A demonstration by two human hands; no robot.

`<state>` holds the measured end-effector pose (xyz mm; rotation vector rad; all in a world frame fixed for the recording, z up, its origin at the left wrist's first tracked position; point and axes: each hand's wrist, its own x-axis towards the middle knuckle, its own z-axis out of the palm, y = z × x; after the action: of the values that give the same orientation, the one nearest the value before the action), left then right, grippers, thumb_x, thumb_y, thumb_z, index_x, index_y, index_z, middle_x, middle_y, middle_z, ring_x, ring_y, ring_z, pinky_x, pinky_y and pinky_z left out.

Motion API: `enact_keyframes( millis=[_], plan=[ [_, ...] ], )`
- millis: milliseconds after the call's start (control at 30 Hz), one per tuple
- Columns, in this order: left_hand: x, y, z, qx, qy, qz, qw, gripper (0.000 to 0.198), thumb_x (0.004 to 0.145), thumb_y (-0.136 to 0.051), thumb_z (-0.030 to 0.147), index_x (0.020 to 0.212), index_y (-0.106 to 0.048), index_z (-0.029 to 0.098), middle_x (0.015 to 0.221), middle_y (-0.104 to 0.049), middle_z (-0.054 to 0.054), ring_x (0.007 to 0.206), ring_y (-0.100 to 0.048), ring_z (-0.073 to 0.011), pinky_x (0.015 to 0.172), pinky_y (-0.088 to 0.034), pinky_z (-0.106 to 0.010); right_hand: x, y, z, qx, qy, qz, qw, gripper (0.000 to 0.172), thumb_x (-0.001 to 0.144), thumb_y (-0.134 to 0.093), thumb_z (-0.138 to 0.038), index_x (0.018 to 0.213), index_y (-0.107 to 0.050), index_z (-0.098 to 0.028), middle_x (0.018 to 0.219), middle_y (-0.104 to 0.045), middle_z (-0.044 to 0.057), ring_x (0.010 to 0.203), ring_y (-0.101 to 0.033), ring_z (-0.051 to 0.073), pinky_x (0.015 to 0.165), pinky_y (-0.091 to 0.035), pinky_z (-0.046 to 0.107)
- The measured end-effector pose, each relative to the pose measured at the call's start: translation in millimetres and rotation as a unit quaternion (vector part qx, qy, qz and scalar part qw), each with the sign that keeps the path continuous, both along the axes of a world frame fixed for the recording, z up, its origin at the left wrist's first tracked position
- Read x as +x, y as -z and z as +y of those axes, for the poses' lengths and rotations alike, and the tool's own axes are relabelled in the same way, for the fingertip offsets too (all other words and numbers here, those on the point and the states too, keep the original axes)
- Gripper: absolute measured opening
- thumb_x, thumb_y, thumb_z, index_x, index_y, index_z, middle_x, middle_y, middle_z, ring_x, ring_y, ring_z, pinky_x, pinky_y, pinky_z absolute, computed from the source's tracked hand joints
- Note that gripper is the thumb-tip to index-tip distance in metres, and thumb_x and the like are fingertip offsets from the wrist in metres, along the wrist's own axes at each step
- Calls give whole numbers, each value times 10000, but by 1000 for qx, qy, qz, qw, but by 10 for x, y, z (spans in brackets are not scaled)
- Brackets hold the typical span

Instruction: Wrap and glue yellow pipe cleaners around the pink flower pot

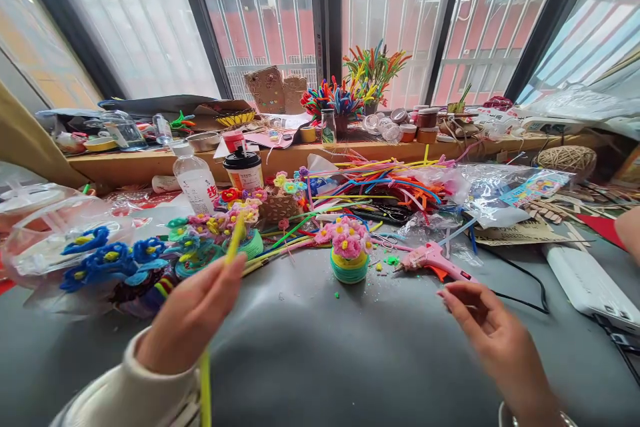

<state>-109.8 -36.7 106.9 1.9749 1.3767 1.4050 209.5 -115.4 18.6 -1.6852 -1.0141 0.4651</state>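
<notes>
My left hand (195,313) is closed around a yellow pipe cleaner (235,240); one end rises above the fingers and the rest hangs below the wrist. My right hand (495,340) is just in front of a pink glue gun (435,259), apart from it. Its thumb and forefinger tips come close together in a loose pinch, and anything between them is too small to make out. Between my hands stands a small pot wrapped in teal and yellow (349,268), filled with pink pipe-cleaner flowers (345,237). The glue gun lies on its side, its nozzle toward the pot.
Blue pipe-cleaner flowers (113,257) and other flower pots crowd the left. Behind are a water bottle (193,177), a paper cup (243,170) and heaped loose pipe cleaners (395,180). A white power bank (593,283) lies right. Part of another person's arm (629,230) shows at the right edge.
</notes>
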Motion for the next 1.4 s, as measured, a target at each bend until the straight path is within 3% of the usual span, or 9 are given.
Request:
enact_keyframes(
  millis=[67, 167, 267, 400, 600, 733, 867, 1067, 1400],
  plan=[
    [301, 166, 106, -10, 10, 123, 992, 346, 685, -494, 448, 522, -326, 194, 432, -314, 74, 361, -292, -55, 349, -300, -189, 236, 28, 88, -11, 33, -219, 975, 357, 670, -475, -491, 877, -544, -208, 856, -595, 67, 769, -539, 210, 748, -398, 367],
    [702, 316, 170, 83, -40, 155, 984, 391, 631, -566, 445, 631, -256, 206, 511, -329, 88, 395, -326, -54, 410, -348, -195, 482, 95, 275, -50, 56, -429, 900, 510, 688, -388, -561, 900, -533, -120, 878, -578, 152, 834, -506, 271, 754, -376, 398],
    [971, 338, 197, 207, -61, 180, 960, 476, 547, -640, 457, 731, -286, 199, 719, -468, -6, 598, -481, -127, 559, -444, -284, 561, 170, 452, -147, 14, -498, 855, 479, 669, -425, -567, 776, -545, -115, 770, -580, 147, 757, -523, 262, 687, -388, 366],
    [1187, 327, 301, 242, 28, 250, 937, 517, 541, -682, 351, 879, -331, 178, 1050, -496, -116, 983, -462, -252, 807, -410, -406, 542, 217, 591, -212, -19, -508, 834, 421, 662, -454, -544, 723, -536, -136, 715, -576, 115, 707, -531, 246, 624, -382, 338],
    [1265, 351, 547, 205, 82, 286, 932, 440, 625, -598, 311, 950, -338, 168, 912, -568, -71, 832, -544, -209, 752, -443, -371, 599, 227, 694, -212, -33, -498, 840, 352, 699, -440, -411, 877, -553, -129, 802, -584, 116, 768, -534, 235, 657, -375, 324],
    [1245, 310, 625, 175, 95, 289, 936, 339, 651, -556, 295, 879, -335, 177, 858, -585, -48, 749, -552, -174, 657, -464, -301, 605, 135, 724, -255, -46, -478, 839, 317, 686, -410, -409, 793, -574, -160, 732, -586, 84, 701, -548, 218, 591, -369, 308],
    [1274, 292, 638, 168, 79, 301, 935, 365, 630, -559, 333, 888, -358, 170, 844, -577, -56, 774, -545, -189, 697, -449, -318, 538, -5, 713, -281, -36, -440, 852, 316, 657, -414, -449, 762, -563, -192, 723, -599, 58, 654, -549, 210, 532, -354, 295],
    [1386, 306, 628, 178, 25, 343, 922, 508, 522, -616, 522, 815, -395, 171, 742, -558, -43, 721, -546, -213, 632, -438, -318, 540, -47, 654, -217, 5, -372, 902, 412, 612, -447, -508, 864, -540, -195, 830, -594, 43, 687, -549, 197, 582, -390, 298],
    [1331, 301, 716, 127, 13, 295, 947, 388, 651, -502, 517, 821, -375, 192, 762, -607, 17, 636, -572, -151, 537, -419, -256, 397, -227, 629, -191, 85, -301, 930, 520, 535, -464, -594, 879, -545, -212, 629, -595, 19, 531, -544, 189, 507, -399, 297]
  ],
)
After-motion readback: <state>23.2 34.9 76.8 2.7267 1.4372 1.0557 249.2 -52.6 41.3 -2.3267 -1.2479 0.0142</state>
